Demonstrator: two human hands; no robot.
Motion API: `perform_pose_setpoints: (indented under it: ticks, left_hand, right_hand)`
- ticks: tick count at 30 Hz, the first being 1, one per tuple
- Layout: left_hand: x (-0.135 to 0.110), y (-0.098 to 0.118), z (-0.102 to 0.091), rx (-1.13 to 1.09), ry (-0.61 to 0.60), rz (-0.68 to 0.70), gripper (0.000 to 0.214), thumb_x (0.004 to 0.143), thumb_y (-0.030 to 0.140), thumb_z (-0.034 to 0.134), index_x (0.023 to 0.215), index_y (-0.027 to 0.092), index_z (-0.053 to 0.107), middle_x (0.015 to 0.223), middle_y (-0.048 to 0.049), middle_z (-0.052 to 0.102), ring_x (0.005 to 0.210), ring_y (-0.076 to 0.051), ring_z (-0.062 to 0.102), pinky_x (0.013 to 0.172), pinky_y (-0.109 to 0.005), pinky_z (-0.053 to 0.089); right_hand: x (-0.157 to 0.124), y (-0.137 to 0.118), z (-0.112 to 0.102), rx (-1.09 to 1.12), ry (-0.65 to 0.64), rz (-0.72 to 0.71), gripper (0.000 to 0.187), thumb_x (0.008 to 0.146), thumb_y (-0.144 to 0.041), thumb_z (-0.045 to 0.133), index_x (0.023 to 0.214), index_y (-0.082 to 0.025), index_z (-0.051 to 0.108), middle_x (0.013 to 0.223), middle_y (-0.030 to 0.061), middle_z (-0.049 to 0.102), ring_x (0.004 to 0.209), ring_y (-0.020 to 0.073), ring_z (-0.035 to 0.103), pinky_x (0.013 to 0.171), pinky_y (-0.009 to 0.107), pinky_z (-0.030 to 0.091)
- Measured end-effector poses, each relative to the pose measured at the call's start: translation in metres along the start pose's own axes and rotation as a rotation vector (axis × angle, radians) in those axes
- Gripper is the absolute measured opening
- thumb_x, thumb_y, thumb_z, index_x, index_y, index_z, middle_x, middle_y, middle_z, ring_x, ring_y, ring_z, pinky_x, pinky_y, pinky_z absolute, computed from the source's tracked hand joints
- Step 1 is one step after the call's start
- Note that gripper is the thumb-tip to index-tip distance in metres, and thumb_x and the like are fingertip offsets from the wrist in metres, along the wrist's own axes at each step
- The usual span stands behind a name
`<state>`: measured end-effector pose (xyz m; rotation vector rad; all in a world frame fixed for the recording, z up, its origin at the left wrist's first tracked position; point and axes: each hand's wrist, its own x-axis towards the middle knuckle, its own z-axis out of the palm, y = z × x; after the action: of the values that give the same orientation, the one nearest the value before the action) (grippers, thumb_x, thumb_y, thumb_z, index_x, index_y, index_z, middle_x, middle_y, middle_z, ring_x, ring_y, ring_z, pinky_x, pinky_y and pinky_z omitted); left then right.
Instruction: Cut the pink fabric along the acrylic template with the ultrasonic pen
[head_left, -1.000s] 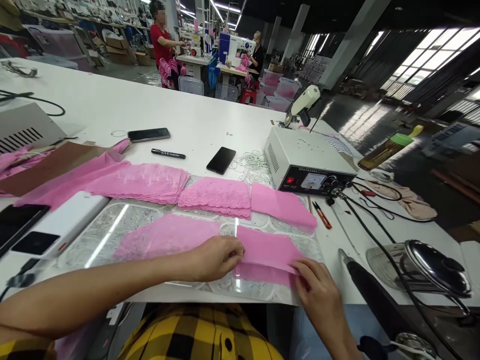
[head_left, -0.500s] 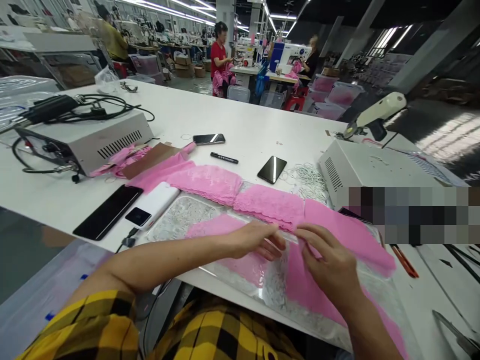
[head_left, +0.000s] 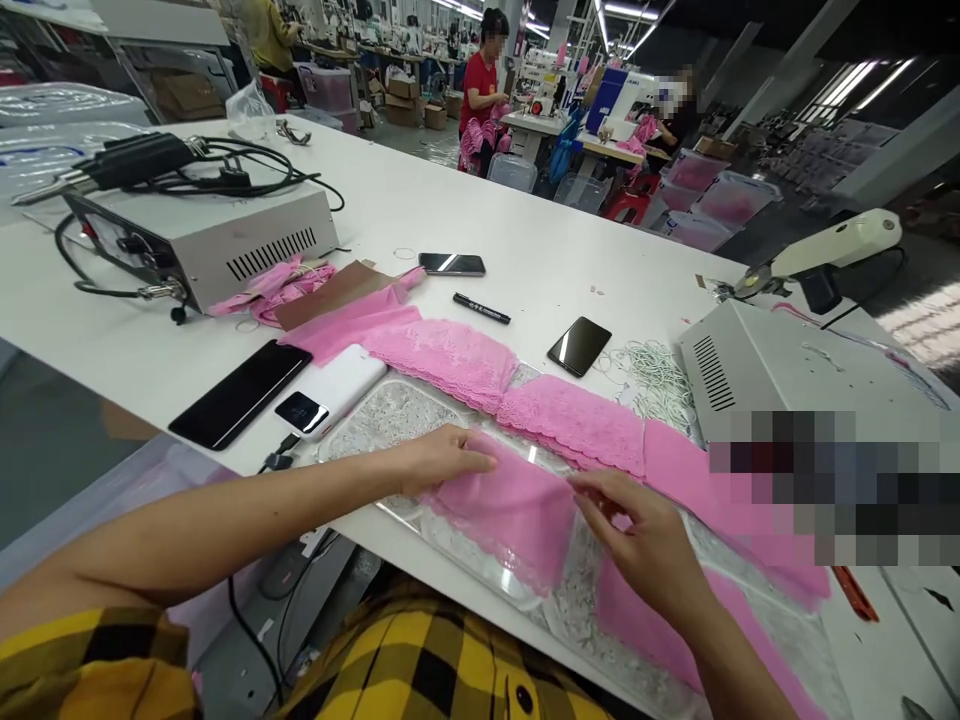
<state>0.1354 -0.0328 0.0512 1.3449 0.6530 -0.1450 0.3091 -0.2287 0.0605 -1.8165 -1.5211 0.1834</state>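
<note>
My left hand (head_left: 444, 458) grips a pink fabric piece (head_left: 514, 505) near its upper left edge, the thumb lying on top. At the upper right corner of that same piece, my right hand (head_left: 637, 525) pinches the cloth between thumb and fingertips. The fabric hangs spread between both hands, its scalloped lower edge over a clear, patterned plastic sheet (head_left: 409, 405). Partly beneath my right forearm lies another pink piece (head_left: 652, 625). Beyond the hands are two stacks of pink lace pieces (head_left: 450, 358) (head_left: 570, 418) and a plain pink pile (head_left: 739, 505).
Phones (head_left: 580, 346) (head_left: 451, 264), a black marker (head_left: 481, 307), a white power bank (head_left: 345, 385) and a black slab (head_left: 240, 395) lie on the white table (head_left: 390, 200). Grey metal boxes (head_left: 255, 245) (head_left: 787, 350) flank the area. Tangled thread (head_left: 652, 375) lies right. People sit at machines behind.
My left hand has moved left and now holds the pink piece, which lay flat on the sheet and is now stretched between both hands. The camera view has shifted and tilted.
</note>
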Motion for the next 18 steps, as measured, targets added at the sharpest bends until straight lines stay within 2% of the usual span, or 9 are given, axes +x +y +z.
perform_pose_setpoints:
  ticks: [4,7,13,18]
  left_hand:
    - [0.000,0.005,-0.002,0.227,0.065,0.055,0.028,0.069,0.020,0.065,0.095,0.014,0.068,0.078,-0.0008,0.066,0.066,-0.013,0.058,0.054,-0.019,0.041]
    - [0.000,0.010,-0.003,0.375,0.081,0.078,0.035,0.066,0.012,0.060,0.100,0.013,0.069,0.071,0.0010,0.061,0.061,-0.012,0.053,0.051,-0.018,0.036]
    - [-0.004,0.009,-0.005,0.531,0.081,0.077,0.050,0.069,0.010,0.053,0.117,0.014,0.065,0.070,0.0018,0.057,0.051,-0.010,0.048,0.044,-0.018,0.033]
    - [-0.007,0.007,-0.006,0.586,0.128,0.075,0.054,0.069,0.008,0.052,0.121,0.014,0.064,0.071,0.0017,0.054,0.052,-0.010,0.048,0.045,-0.018,0.036]
  right_hand:
    - [-0.036,0.016,-0.006,-0.083,-0.070,0.253,0.022,0.090,-0.039,0.056,0.090,-0.022,0.070,0.076,0.0029,0.069,0.055,0.0113,0.057,0.048,0.023,0.049]
    - [-0.047,0.013,0.002,-0.151,-0.086,0.322,0.024,0.090,-0.040,0.053,0.085,-0.022,0.068,0.075,0.0025,0.067,0.056,0.0120,0.057,0.051,0.024,0.048]
    - [-0.049,-0.007,0.020,-0.293,-0.067,0.213,0.019,0.088,-0.036,0.053,0.079,-0.023,0.064,0.070,-0.0005,0.065,0.052,0.0109,0.058,0.047,0.022,0.044]
    - [-0.054,-0.010,0.024,-0.289,-0.035,0.140,0.018,0.090,-0.031,0.049,0.078,-0.023,0.061,0.063,-0.0030,0.062,0.047,0.0091,0.055,0.043,0.020,0.043]
